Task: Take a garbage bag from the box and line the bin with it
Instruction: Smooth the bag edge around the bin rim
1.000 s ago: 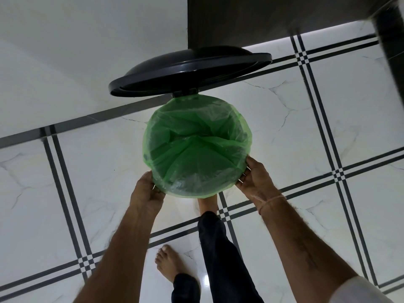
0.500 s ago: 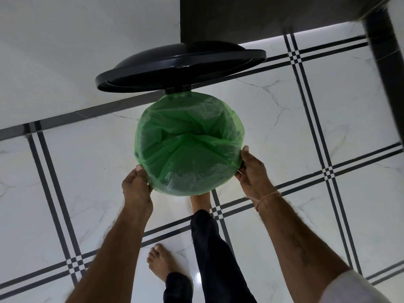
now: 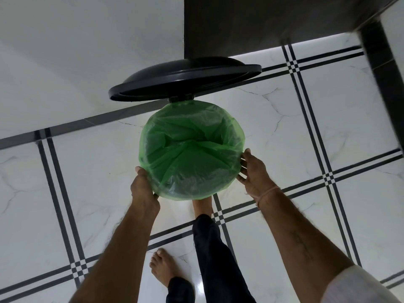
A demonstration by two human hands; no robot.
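A green garbage bag [image 3: 192,154] is stretched over the round rim of a bin seen from above, its plastic sagging in folds across the opening. The bin's black lid [image 3: 185,80] stands raised behind it. My left hand [image 3: 143,184] presses against the near left side of the rim, fingers curled under the bag's edge. My right hand [image 3: 253,171] rests on the right side, fingers spread along the plastic. The bin's body is hidden under the bag. No box is in view.
White marble floor tiles [image 3: 295,132] with black line borders surround the bin. A white wall [image 3: 76,51] rises behind it, a dark cabinet [image 3: 262,22] at the upper right. My right foot [image 3: 202,207] is at the bin's base, my left foot [image 3: 162,267] further back.
Both hands have stayed on the bin's sides while sliding slightly. The right hand's fingers have spread out along the rim. The view has shifted a little.
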